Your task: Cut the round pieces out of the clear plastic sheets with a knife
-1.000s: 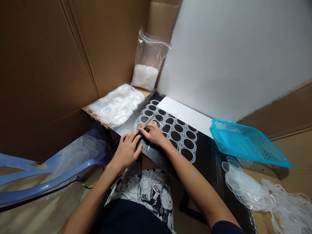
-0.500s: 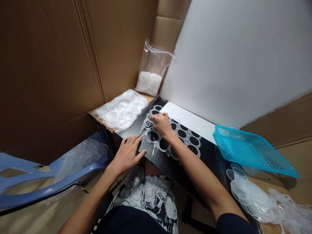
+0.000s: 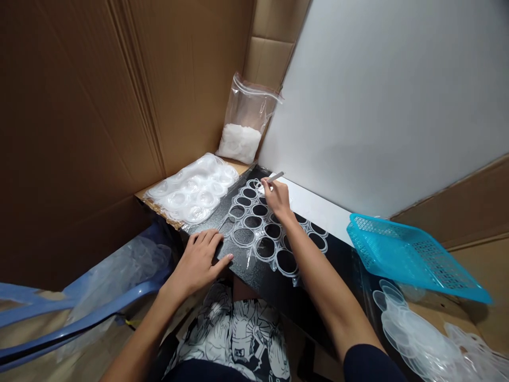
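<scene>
A clear plastic sheet of joined rings [image 3: 253, 222] lies over the black tabletop [image 3: 246, 260], dark showing through its round openings. My right hand [image 3: 277, 199] is closed around a slim, light-grey pen-like tool [image 3: 275, 176], whose back end sticks out above the fingers. Its working tip is hidden, and the fingertips are over the far edge of the ring sheet. My left hand [image 3: 202, 261] rests palm down at the near left table edge, fingers stretched out and thumb apart, beside the sheet's near left corner.
A stack of ring sheets [image 3: 194, 188] lies on cardboard at left, a zip bag of white material [image 3: 240, 140] behind it. White paper [image 3: 322, 204] lines the back. At right stand a blue basket [image 3: 413, 254] and loose clear discs [image 3: 409, 323]. A blue chair [image 3: 131, 297] is left.
My right hand has moved toward the sheet's far edge, and the tool now shows. The sheet's left part, bunched before, lies flatter. My left hand stays at the table edge.
</scene>
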A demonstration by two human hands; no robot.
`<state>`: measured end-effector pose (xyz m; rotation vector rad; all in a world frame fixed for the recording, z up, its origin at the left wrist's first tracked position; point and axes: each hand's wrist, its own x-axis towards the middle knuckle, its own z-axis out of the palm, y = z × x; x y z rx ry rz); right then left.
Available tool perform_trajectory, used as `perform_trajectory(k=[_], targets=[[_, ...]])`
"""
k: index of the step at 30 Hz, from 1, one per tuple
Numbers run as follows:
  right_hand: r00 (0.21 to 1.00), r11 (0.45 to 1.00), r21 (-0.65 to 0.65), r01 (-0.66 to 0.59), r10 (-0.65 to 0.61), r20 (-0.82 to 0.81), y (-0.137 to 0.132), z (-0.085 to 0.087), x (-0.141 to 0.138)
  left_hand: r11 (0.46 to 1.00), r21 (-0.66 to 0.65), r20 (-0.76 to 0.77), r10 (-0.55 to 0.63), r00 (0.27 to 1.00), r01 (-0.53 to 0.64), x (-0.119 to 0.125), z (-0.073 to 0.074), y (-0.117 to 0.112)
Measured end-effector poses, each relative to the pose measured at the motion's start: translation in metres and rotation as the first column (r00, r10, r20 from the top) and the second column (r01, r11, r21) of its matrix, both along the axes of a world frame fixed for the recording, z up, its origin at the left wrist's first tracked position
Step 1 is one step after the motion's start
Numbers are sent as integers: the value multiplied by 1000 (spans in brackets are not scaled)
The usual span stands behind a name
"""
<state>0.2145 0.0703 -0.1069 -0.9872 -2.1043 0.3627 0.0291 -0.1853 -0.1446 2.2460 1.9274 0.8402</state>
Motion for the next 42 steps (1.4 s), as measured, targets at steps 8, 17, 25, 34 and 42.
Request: perform_trajectory(k=[8,17,25,34,42], targets=[[934,881,-311,-356,324,-150,-64,-20,-21,999,32,-58,-10,998,12,12,1,34],[928,833,-415,-366,291,-234,-65,-34,-21,1000,6,-92,28,995,-27,9,-3,38],[935,865,-357,-352,308,-175,-69,-36,-24,998,-14,-146,61,987,-64,15,-3,39],[939,877,-336,-343,307,-157,-69,-36,-26,998,-38,-148,-47,988,41,15,5,41],[938,927,-146,-347,346,-27,-71,-42,-28,995,-101,-169,-35,985,18,17,7,47]])
